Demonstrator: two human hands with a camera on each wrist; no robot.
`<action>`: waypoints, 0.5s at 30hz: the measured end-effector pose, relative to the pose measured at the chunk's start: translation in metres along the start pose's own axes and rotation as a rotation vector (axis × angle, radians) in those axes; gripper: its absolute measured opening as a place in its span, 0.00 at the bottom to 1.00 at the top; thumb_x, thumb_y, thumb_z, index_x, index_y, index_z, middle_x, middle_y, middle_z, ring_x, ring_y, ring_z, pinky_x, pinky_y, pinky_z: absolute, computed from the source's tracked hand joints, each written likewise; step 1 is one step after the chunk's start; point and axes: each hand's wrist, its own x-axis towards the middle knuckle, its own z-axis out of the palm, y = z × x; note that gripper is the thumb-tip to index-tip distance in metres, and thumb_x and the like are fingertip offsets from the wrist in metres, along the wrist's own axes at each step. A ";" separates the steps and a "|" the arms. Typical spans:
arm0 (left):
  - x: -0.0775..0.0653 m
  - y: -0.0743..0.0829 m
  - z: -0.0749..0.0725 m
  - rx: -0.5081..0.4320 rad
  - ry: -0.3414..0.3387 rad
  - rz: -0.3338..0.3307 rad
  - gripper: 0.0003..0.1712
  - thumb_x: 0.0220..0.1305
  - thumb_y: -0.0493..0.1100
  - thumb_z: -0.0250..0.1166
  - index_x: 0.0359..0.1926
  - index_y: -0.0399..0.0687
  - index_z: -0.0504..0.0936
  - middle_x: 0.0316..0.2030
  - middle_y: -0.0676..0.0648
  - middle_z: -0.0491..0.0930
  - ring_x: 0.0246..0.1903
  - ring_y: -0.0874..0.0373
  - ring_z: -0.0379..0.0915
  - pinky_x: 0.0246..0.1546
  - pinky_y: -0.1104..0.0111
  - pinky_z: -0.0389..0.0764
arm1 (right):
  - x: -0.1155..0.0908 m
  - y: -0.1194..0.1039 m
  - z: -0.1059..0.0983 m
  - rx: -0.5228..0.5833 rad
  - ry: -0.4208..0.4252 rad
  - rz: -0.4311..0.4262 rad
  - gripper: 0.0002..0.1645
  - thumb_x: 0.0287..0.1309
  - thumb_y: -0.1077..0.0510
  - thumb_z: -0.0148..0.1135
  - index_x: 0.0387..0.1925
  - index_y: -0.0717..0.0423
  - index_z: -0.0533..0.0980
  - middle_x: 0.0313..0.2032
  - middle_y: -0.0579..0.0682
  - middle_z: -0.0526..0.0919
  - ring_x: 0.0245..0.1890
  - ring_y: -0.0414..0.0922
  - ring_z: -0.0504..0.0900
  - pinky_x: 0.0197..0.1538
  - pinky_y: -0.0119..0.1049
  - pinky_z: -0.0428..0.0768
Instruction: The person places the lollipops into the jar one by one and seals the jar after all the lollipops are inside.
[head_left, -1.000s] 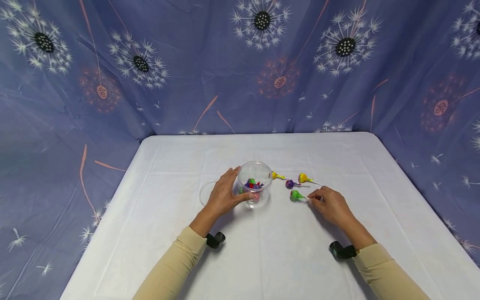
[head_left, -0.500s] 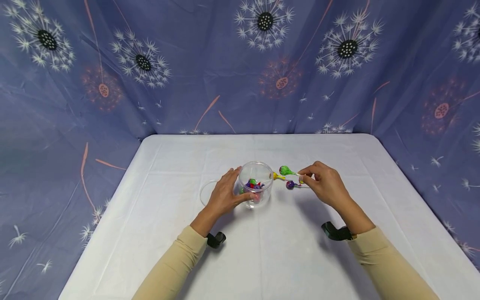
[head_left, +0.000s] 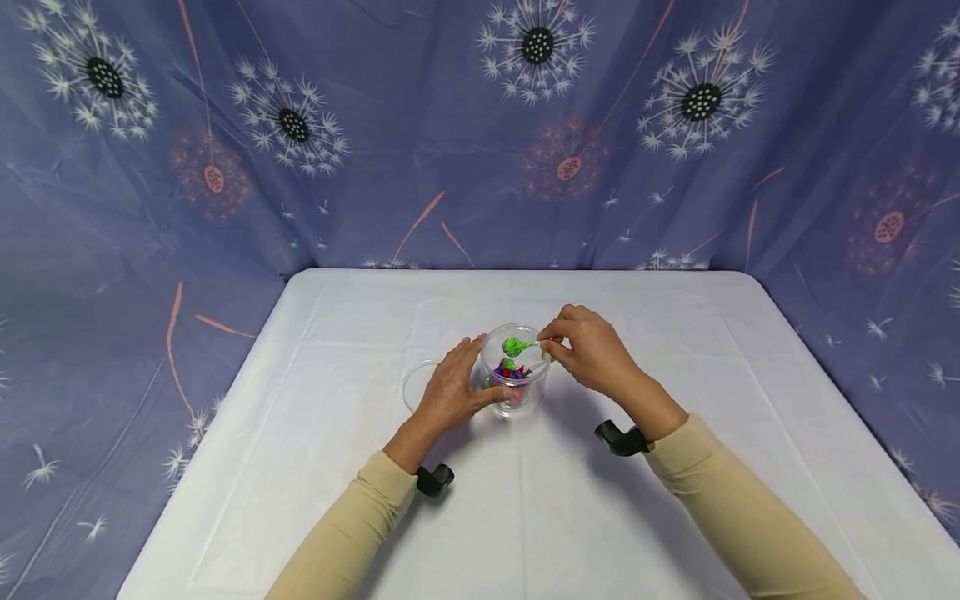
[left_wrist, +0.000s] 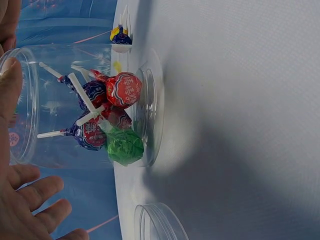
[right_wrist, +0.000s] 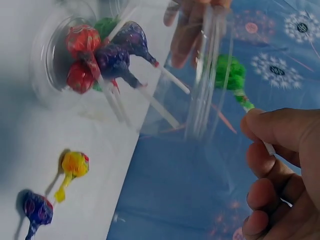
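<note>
A clear plastic jar [head_left: 534, 400] stands upright on the white-covered table. My left hand [head_left: 452, 385] holds it from the left, thumb across the front near the rim and fingers at the side. Inside lie several wrapped lollipops, including a red one [left_wrist: 125, 90], a green one [left_wrist: 125, 147] and a purple one [right_wrist: 112, 60]. My right hand [head_left: 596, 354] pinches another green lollipop [head_left: 515, 347] by its white stick. In the head view its candy end overlaps the jar's opening; in the right wrist view it shows just beyond the rim.
On the table right of the jar lie a yellow lollipop [right_wrist: 75, 164] and a purple lollipop [right_wrist: 38, 209], hidden by my right hand in the head view. A clear round lid [left_wrist: 157, 222] lies left of the jar. A blue dandelion-print curtain [head_left: 420, 100] hangs behind.
My right hand has lifted the green lollipop off the table and carried it left to the jar's mouth. The left hand stays on the jar.
</note>
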 end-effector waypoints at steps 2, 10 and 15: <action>0.000 0.000 0.000 0.006 -0.004 -0.004 0.57 0.44 0.63 0.72 0.72 0.51 0.56 0.69 0.45 0.62 0.71 0.48 0.52 0.70 0.51 0.58 | 0.004 -0.002 0.005 -0.018 -0.008 -0.029 0.05 0.53 0.59 0.68 0.33 0.54 0.85 0.29 0.47 0.79 0.33 0.46 0.76 0.35 0.38 0.73; 0.000 0.001 -0.001 0.007 -0.007 -0.007 0.57 0.45 0.64 0.71 0.72 0.51 0.56 0.70 0.45 0.61 0.72 0.48 0.52 0.70 0.50 0.58 | 0.016 -0.003 0.019 -0.133 -0.031 -0.083 0.04 0.54 0.57 0.67 0.31 0.52 0.84 0.27 0.46 0.78 0.28 0.44 0.71 0.34 0.36 0.71; -0.001 0.001 -0.001 -0.003 -0.015 -0.037 0.58 0.44 0.65 0.71 0.72 0.52 0.55 0.70 0.46 0.61 0.72 0.48 0.51 0.69 0.48 0.59 | 0.020 -0.003 0.025 -0.151 -0.045 -0.071 0.03 0.55 0.57 0.67 0.31 0.50 0.84 0.27 0.45 0.78 0.27 0.43 0.68 0.34 0.36 0.68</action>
